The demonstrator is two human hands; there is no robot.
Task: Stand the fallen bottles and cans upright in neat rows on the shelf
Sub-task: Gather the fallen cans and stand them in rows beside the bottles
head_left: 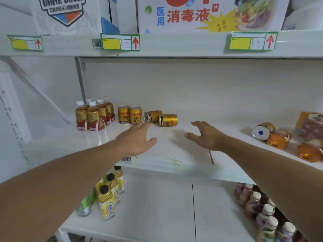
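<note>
Fingers on both our hands are spread and relaxed, holding nothing: left hand (pixel 138 138) and right hand (pixel 206 135) hover over the middle shelf (pixel 174 154), palms down, both forearms stretched forward from the bottom corners of view.

Largest first: the shelf runs under both hands. Well left of our left fingers, a cluster of tea bottles (pixel 94 114) stands upright, already in rows. Just beyond our left fingertips stand two upright gold cans (pixel 129 114), side by side.

Key relation: two fallen gold cans lie just past the fingertips, between the hands. The left fallen can (pixel 153 116) is just beyond and right of our left fingertips, long axis roughly sideways, angled a bit toward the back, end cap facing left. The right fallen can (pixel 168 120) touches or nearly touches it, also on its side, lying left of our right fingers and slightly beyond them. Left hand looks nearer to the left can; right hand is about as near to the right one. Neither hand touches a can yet.

Far right of our right fingers, toppled jars (pixel 272 135) lie in a heap, too blurred to count. We judge the next step is one can per hand, tipped up beside the standing pair.
</note>
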